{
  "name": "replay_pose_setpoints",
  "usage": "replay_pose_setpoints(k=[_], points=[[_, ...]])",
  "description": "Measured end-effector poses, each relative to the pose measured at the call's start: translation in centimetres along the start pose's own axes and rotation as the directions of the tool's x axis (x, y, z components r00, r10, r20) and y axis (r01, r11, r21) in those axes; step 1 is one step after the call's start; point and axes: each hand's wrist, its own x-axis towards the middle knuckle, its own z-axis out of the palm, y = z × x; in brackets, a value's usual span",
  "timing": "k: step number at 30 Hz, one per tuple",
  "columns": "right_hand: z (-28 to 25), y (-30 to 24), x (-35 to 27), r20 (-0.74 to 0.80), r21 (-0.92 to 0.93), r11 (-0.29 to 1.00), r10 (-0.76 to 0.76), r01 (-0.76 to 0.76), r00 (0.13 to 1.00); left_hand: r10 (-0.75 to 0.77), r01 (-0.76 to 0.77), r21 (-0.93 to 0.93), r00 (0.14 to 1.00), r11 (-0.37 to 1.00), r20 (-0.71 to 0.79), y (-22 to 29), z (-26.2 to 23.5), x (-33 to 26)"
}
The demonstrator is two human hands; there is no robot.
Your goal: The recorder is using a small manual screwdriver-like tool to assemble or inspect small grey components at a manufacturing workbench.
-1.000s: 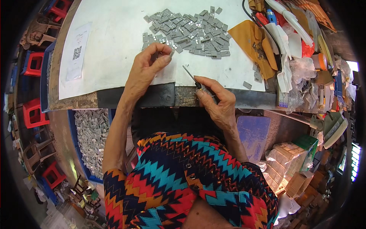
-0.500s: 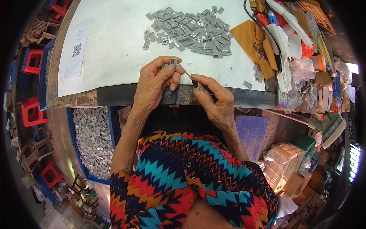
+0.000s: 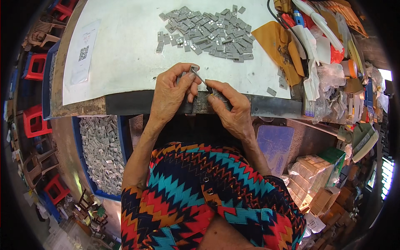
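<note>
Pinched between the thumb and fingers of my left hand [image 3: 170,92] is a small grey rectangular piece [image 3: 194,68], held above the near edge of the white-covered table. My right hand [image 3: 231,104] grips a slim tool with a dark handle and a thin metal shaft, which looks like a screwdriver [image 3: 201,78]. Its tip meets the grey piece at my left fingertips. Most of the handle is hidden in my right palm. Beyond my hands lies a heap of similar grey pieces [image 3: 208,33] on the white sheet [image 3: 125,50].
A blue tray [image 3: 78,143] full of small grey pieces stands below the table at left. A printed paper slip [image 3: 85,52] lies on the sheet. Brown envelopes [image 3: 277,46], plastic bags [image 3: 329,79] and clutter crowd the right end. Red stools [image 3: 35,121] stand at far left.
My right hand has shifted slightly left and up, bringing the tool's tip onto the grey piece. The piece in my left hand is tilted differently.
</note>
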Motion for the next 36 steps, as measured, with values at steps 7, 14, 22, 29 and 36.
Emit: replay_pose_setpoints(k=[7, 14, 22, 29, 36], points=[[0.0, 0.2, -0.1, -0.004, -0.026, 1.0, -0.017, 0.017, 1.0, 0.057, -0.05, 0.13, 0.997, 0.99, -0.051, -0.3, 0.3, -0.2], [0.6, 0.1, -0.1, -0.035, -0.196, 0.964, -0.191, 0.18, 0.981, 0.237, -0.146, 0.487, 0.963, 0.861, -0.129, 0.0, 0.8, -0.3], [1.9, 0.4, -0.6, -0.057, -0.464, 0.849, -0.312, 0.252, 0.948, 0.459, -0.29, 0.666, 0.884, 0.687, -0.089, -0.3, 0.9, -0.3], [2.4, 0.2, -0.4, -0.078, -0.543, 0.784, -0.402, 0.299, 0.913, 0.564, -0.346, 0.774, 0.826, 0.53, -0.017, -0.4, 0.6, -0.3], [3.1, -0.2, -0.6, -0.092, -0.414, 0.875, -0.312, 0.249, 0.945, 0.603, -0.485, 0.808, 0.769, 0.333, 0.213, 0.1, -0.4, -0.1]])
